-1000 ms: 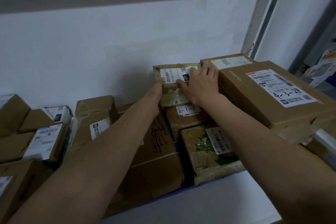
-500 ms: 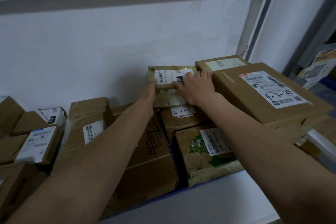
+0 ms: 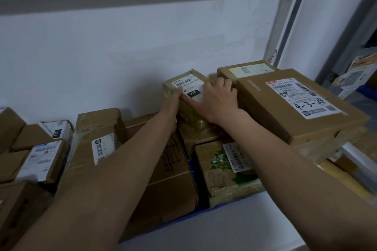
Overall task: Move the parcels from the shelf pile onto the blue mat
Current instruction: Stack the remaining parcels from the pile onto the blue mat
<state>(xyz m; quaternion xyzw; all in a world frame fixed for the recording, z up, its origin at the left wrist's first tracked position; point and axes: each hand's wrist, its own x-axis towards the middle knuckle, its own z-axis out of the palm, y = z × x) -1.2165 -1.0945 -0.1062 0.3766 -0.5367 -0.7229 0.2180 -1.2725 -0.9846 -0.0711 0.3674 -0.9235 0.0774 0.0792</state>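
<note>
Whereas a second earlier the small taped parcel [image 3: 186,96] had stood with its label facing the person, it now lay tipped back and raised at its far end, resting on the cartons at the back of the shelf pile, close to the white wall [image 3: 130,57]. The left hand [image 3: 173,101] pressed its left edge, thumb on the "010" label [image 3: 188,87]; the other fingers were hidden. The right hand [image 3: 217,101] gripped its right side, thumb across the front, fingers curled over the far edge. This suggested the lift had begun. Just right sat the flat carton marked "4-3-24" [image 3: 293,106]; below lay the green-printed parcel [image 3: 222,167] and the scribbled carton [image 3: 169,171]. A blue edge [image 3: 183,218] showed beneath them.
</note>
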